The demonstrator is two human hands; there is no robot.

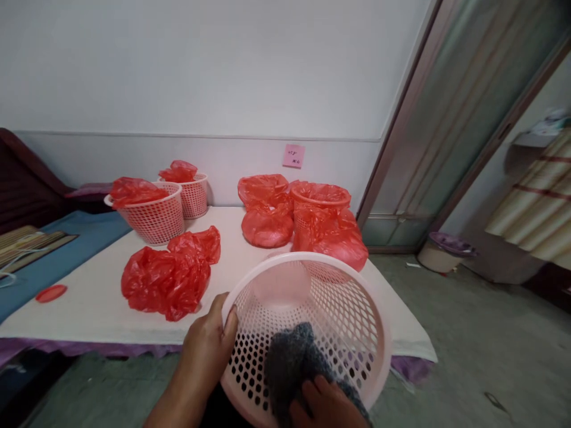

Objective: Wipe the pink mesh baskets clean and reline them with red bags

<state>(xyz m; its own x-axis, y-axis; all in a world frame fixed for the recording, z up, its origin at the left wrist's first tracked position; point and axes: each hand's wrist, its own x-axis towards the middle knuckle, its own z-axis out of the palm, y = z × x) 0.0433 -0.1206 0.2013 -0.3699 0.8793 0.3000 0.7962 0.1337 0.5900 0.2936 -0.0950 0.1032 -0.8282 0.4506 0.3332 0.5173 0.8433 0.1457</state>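
Note:
My left hand [207,345] grips the left rim of a pale pink perforated plastic basket [352,321], tilted with its opening facing me. Inside the basket my right hand [323,404] is closed on a dark grey cloth [289,362], pressed against the lower inner wall. The basket hangs in front of the near edge of a white-covered table [89,303].
On the table lie a crumpled red plastic bag [169,276], two pink baskets with red bags [154,208] at the back left, and bagged baskets [321,223] at the back right. A red lid [51,292] lies on a blue cloth. A sliding door [446,131] stands right.

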